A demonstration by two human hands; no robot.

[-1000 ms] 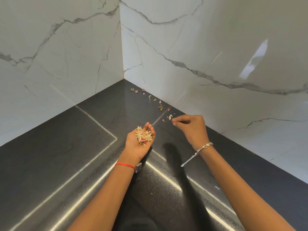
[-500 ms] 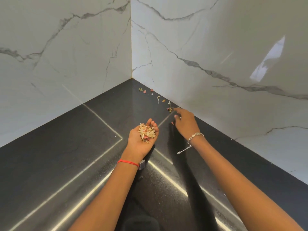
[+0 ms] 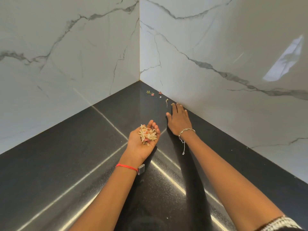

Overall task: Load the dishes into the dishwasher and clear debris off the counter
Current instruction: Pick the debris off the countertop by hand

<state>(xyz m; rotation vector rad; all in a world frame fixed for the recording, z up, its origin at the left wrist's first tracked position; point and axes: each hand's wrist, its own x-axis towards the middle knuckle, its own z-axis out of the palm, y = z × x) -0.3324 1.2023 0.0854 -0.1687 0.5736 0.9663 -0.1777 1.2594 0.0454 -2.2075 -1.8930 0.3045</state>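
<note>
My left hand [image 3: 141, 144] is held palm up over the black counter [image 3: 66, 155], cupping a pile of pale and reddish vegetable scraps [image 3: 147, 134]. My right hand [image 3: 177, 120] lies flat, fingers straight, on the counter against the right marble wall, its fingertips at a small green scrap [image 3: 172, 104]. Beyond it, several loose bits of debris [image 3: 152, 93] lie along the foot of the wall toward the corner, among them a thin pale sliver [image 3: 166, 101].
White marble walls [image 3: 233, 47] meet in a corner [image 3: 139, 80] at the back of the counter. Pale seam lines cross the counter surface. No dishes or dishwasher are in view.
My right hand has reached farther toward the corner and flattened onto the counter by the wall. The scraps that lay near it earlier no longer show. My left hand keeps its pile.
</note>
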